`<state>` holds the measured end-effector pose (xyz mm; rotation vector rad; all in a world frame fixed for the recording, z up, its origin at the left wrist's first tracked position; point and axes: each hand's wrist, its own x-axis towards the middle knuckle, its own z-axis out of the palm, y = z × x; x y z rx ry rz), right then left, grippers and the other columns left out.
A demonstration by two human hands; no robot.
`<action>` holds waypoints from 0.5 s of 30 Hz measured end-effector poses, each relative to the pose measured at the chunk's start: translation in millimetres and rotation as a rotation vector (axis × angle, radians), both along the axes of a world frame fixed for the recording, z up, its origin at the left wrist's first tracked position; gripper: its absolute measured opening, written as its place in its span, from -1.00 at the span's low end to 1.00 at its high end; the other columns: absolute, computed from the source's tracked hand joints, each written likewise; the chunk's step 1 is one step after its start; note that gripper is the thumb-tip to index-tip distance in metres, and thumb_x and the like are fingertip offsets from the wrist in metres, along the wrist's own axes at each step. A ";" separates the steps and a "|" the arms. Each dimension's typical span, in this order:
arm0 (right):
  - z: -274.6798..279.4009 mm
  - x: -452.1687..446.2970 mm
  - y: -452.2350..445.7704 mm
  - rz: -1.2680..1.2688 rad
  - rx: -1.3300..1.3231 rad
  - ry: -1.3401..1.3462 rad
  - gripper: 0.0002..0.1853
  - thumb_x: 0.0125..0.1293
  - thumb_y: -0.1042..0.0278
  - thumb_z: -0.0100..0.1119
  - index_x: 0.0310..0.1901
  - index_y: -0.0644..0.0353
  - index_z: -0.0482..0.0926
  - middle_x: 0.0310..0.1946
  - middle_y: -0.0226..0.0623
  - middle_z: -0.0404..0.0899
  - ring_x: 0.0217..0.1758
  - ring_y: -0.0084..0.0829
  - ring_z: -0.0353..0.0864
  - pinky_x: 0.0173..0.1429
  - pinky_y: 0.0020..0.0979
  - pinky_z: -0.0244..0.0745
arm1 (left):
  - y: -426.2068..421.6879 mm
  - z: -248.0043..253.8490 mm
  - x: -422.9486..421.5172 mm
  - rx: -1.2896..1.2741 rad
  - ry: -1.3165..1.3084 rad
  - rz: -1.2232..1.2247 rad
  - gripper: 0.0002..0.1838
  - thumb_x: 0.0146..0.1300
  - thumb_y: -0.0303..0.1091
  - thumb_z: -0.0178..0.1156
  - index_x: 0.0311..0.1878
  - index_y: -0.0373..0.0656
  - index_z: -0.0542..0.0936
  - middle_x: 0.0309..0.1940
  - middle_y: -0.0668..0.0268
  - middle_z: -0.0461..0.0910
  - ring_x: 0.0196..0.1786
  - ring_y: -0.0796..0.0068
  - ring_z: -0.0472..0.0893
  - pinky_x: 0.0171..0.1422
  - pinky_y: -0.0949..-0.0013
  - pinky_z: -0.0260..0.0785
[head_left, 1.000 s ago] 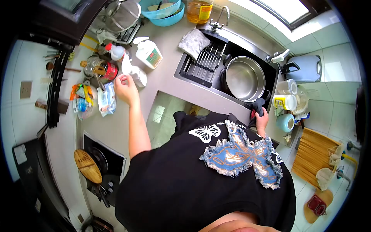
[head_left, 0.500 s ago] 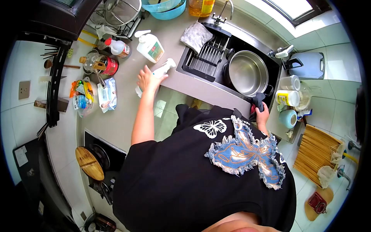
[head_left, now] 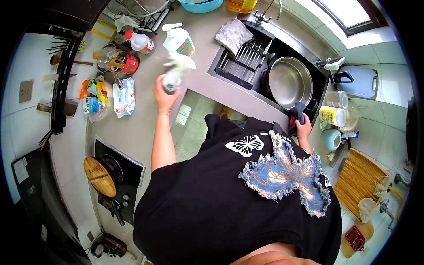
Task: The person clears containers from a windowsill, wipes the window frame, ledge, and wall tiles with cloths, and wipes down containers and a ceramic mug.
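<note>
My left hand (head_left: 163, 96) is wrapped round a white spray bottle (head_left: 173, 77), whose trigger head points up and right and is slightly blurred. It is over the counter edge, in front of a white pump bottle (head_left: 179, 43). At the front of the sink, my right hand (head_left: 303, 128) grips a dark cloth (head_left: 297, 113) with a red part showing. The cloth is close to the near rim of a large steel pot (head_left: 290, 81), which stands in the black sink (head_left: 260, 95).
A grey cloth (head_left: 234, 36) lies over the drying rack (head_left: 247, 59) at the sink's left. A red-capped bottle (head_left: 140, 43) and a pack of wipes (head_left: 124, 98) stand on the left counter. Jars (head_left: 333, 115) line the right side. A wooden-lidded pan (head_left: 100, 176) sits on the stove.
My left hand has drawn the spray bottle slightly left, and the bottle has turned more upright. My right hand keeps hold of the dark cloth. The whole view has shifted a little.
</note>
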<state>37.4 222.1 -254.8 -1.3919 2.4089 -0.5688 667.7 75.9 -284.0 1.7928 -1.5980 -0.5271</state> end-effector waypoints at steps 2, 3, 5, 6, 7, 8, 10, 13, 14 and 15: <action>1.8 3.6 -0.5 0.022 0.014 0.005 -0.46 0.08 0.29 0.36 0.17 0.15 0.66 0.09 -0.09 0.71 0.17 -0.10 0.69 0.36 -0.23 0.51 | -1.3 1.9 20.7 -0.147 0.348 0.212 -0.15 -0.05 -0.31 0.53 0.36 -0.23 0.40 0.24 0.13 0.53 0.31 0.20 0.53 0.49 0.13 0.29; 1.5 4.9 -1.2 0.023 0.019 -0.005 -0.45 0.08 0.29 0.36 0.18 0.15 0.66 0.09 -0.09 0.71 0.17 -0.10 0.69 0.36 -0.23 0.51 | -8.1 2.0 30.0 -0.171 0.445 0.315 -0.16 -0.02 -0.32 0.53 0.36 -0.28 0.40 0.23 0.10 0.53 0.28 0.22 0.54 0.45 0.23 0.32; -2.2 3.6 -3.7 0.031 0.027 -0.016 -0.45 0.08 0.28 0.36 0.18 0.15 0.66 0.10 -0.10 0.71 0.17 -0.10 0.69 0.35 -0.23 0.51 | -26.7 -8.3 35.9 -0.310 0.750 0.277 -0.21 0.12 -0.43 0.50 0.40 -0.25 0.33 0.27 0.17 0.50 0.33 0.28 0.49 0.52 0.20 0.24; -3.5 1.7 -5.5 0.039 0.018 -0.015 -0.45 0.07 0.28 0.36 0.18 0.15 0.66 0.09 -0.09 0.71 0.17 -0.10 0.69 0.35 -0.23 0.51 | -36.4 -5.9 33.7 -0.309 0.804 0.259 -0.21 0.14 -0.47 0.48 0.40 -0.24 0.30 0.28 0.17 0.48 0.35 0.29 0.48 0.53 0.20 0.23; -4.8 0.9 -6.4 0.044 0.009 -0.014 -0.45 0.07 0.28 0.36 0.18 0.15 0.66 0.09 -0.09 0.71 0.17 -0.10 0.69 0.35 -0.23 0.51 | -45.2 -6.8 32.8 -0.307 0.858 0.240 -0.21 0.15 -0.51 0.47 0.41 -0.23 0.28 0.30 0.18 0.47 0.37 0.30 0.46 0.55 0.20 0.21; -3.0 0.4 -8.7 0.034 0.037 -0.019 -0.45 0.08 0.28 0.37 0.18 0.16 0.65 0.09 -0.09 0.71 0.16 -0.11 0.70 0.34 -0.22 0.51 | -52.1 -14.2 33.4 -0.274 0.823 0.244 -0.20 0.13 -0.56 0.47 0.40 -0.24 0.26 0.31 0.17 0.45 0.38 0.30 0.46 0.52 0.19 0.24; -2.0 1.7 -12.3 0.038 0.019 -0.030 -0.45 0.08 0.27 0.37 0.18 0.16 0.65 0.08 -0.09 0.71 0.15 -0.11 0.70 0.33 -0.22 0.51 | -65.3 -29.0 28.1 -0.265 0.818 0.285 -0.14 0.08 -0.58 0.51 0.42 -0.23 0.25 0.34 0.16 0.43 0.39 0.30 0.45 0.51 0.18 0.27; 3.0 4.7 -15.6 0.039 -0.007 -0.052 -0.45 0.09 0.27 0.37 0.18 0.18 0.65 0.07 -0.09 0.71 0.14 -0.12 0.70 0.32 -0.23 0.51 | -67.5 -45.0 20.9 -0.238 0.806 0.320 -0.09 0.06 -0.57 0.53 0.46 -0.23 0.24 0.35 0.15 0.41 0.39 0.29 0.45 0.51 0.19 0.28; 5.6 7.8 -16.9 0.043 -0.025 -0.064 -0.45 0.09 0.27 0.37 0.18 0.19 0.65 0.07 -0.08 0.71 0.14 -0.13 0.70 0.33 -0.24 0.51 | -68.2 -49.0 18.8 -0.219 0.811 0.320 -0.06 0.04 -0.56 0.54 0.48 -0.23 0.23 0.36 0.15 0.40 0.39 0.29 0.44 0.51 0.20 0.27; 8.3 10.9 -18.3 0.047 -0.043 -0.077 -0.45 0.09 0.27 0.37 0.18 0.20 0.65 0.07 -0.08 0.72 0.15 -0.13 0.70 0.33 -0.25 0.51 | -68.7 -51.0 18.6 -0.217 0.812 0.314 -0.06 0.04 -0.56 0.54 0.48 -0.23 0.23 0.36 0.15 0.40 0.39 0.29 0.44 0.51 0.20 0.27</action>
